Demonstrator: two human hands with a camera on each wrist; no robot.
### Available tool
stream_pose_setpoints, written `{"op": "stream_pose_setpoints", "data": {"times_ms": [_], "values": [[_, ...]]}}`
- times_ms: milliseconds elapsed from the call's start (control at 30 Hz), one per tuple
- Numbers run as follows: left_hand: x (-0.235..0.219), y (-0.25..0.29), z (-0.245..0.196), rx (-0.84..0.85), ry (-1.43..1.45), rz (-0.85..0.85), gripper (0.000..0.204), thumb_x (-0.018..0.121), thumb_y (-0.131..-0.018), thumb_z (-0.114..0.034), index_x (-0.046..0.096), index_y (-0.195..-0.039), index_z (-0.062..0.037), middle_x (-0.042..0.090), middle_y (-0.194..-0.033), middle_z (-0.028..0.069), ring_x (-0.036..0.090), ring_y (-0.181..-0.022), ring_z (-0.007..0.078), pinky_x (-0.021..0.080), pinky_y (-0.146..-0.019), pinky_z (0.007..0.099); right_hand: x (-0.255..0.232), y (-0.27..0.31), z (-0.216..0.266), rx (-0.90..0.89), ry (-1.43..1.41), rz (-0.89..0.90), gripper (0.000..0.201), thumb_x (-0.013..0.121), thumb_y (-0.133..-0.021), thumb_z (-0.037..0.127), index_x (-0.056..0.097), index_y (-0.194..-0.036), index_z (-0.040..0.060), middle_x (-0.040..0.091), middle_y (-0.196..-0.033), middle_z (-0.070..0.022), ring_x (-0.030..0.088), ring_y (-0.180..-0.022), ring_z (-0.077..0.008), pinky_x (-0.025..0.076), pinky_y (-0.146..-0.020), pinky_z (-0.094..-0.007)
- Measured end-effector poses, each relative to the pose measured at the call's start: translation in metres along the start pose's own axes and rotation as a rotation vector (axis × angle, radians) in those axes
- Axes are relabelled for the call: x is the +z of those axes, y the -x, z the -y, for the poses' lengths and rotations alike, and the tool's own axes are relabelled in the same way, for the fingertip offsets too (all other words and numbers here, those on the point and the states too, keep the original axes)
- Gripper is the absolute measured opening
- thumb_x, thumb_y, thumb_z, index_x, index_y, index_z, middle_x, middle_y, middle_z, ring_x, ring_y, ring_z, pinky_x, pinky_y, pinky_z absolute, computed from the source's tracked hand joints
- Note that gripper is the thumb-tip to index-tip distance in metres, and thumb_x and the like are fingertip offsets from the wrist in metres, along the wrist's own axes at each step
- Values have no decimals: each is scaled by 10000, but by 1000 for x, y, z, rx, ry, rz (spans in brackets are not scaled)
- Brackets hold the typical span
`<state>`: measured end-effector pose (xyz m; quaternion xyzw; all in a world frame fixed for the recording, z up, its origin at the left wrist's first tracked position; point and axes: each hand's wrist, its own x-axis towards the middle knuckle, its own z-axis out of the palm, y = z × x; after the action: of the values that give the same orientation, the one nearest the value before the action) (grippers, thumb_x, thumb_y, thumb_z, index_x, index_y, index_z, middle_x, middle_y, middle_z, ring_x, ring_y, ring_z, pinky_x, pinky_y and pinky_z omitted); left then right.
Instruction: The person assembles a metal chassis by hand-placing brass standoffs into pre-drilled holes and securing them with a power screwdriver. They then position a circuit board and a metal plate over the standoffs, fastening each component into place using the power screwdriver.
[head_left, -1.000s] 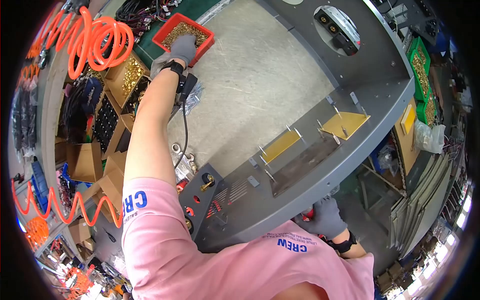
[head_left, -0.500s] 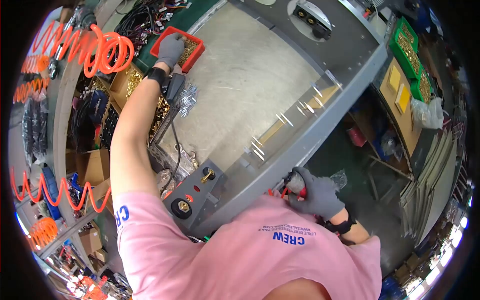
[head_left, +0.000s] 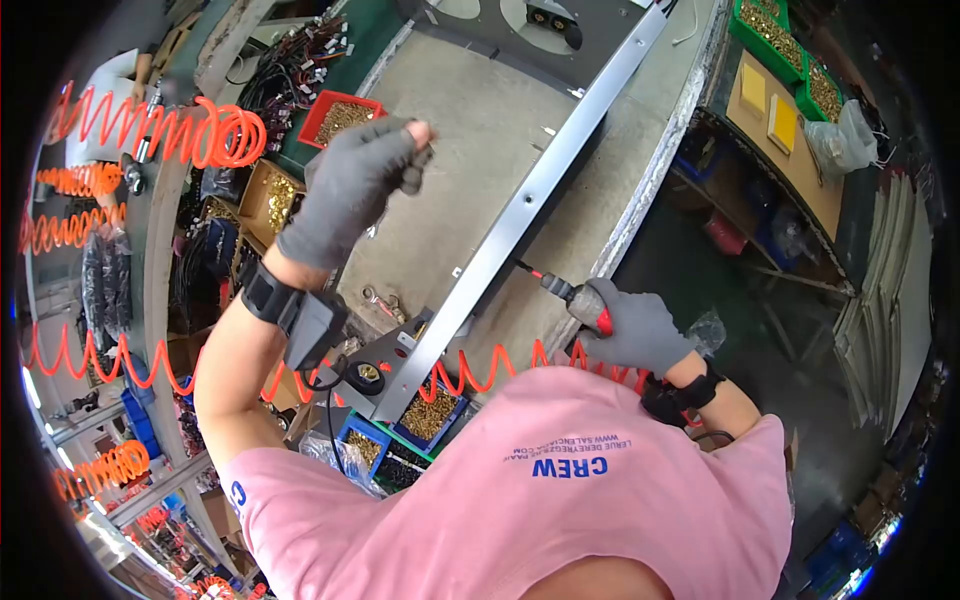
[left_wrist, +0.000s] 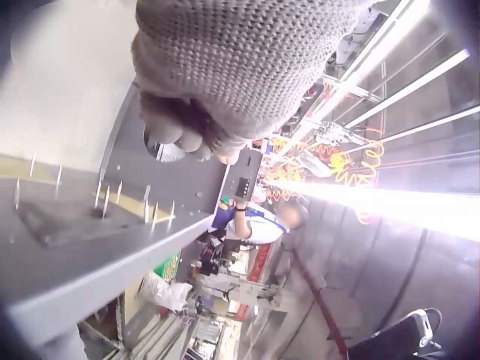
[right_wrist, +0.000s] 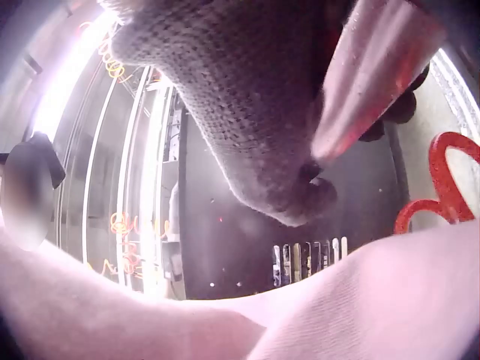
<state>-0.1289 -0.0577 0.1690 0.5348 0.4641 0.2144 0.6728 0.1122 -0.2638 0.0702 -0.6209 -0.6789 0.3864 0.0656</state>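
Observation:
My gloved left hand [head_left: 350, 185] is raised over the metal worktop [head_left: 450, 120], nearer to me than the red bin [head_left: 340, 118] of small brass pieces. Its fingers are curled and their tips pinch together on small pieces mostly hidden by the glove. My gloved right hand [head_left: 640, 330] grips a pneumatic screwdriver [head_left: 580, 298] with a red grip. The driver's bit points at the near side of a large dark grey sheet-metal panel [head_left: 528, 197], which stands tilted with its long edge toward me. In the left wrist view, several thin pins [left_wrist: 105, 196] stick up from the panel.
A red coiled hose [head_left: 500, 358] runs between my body and the panel. Bins of brass parts [head_left: 430, 412] lie below its left end. Green bins [head_left: 775, 38] and yellow plates [head_left: 782, 122] are on the right bench. A cable harness [head_left: 300, 70] lies at the back left.
My left hand has come out of the red bin and back toward me. The panel has tipped up, hiding the pins on it. The screwdriver in my right hand now points at its near side.

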Motion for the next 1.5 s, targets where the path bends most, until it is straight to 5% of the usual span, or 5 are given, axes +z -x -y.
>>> {"op": "stream_pose_setpoints", "data": {"times_ms": [500, 1500], "values": [[39, 4, 5, -31, 101, 135, 249, 552, -875, -241, 552, -930, 2, 520, -676, 16, 465, -583, 107, 381, -557, 235, -53, -18, 40, -148, -214, -375, 585, 641, -690, 348, 415, -1169, 102, 595, -648, -142, 599, -625, -352, 482, -591, -422], [48, 1, 17, 65, 265, 140, 289, 521, -897, -192, 501, -1053, 50, 575, -730, 73, 542, -644, 152, 441, -610, 268, -49, -29, 44, -94, -245, -296, 636, 658, -677, 349, 397, -1183, 65, 603, -729, -189, 599, -704, -397, 487, -654, -450]]}}
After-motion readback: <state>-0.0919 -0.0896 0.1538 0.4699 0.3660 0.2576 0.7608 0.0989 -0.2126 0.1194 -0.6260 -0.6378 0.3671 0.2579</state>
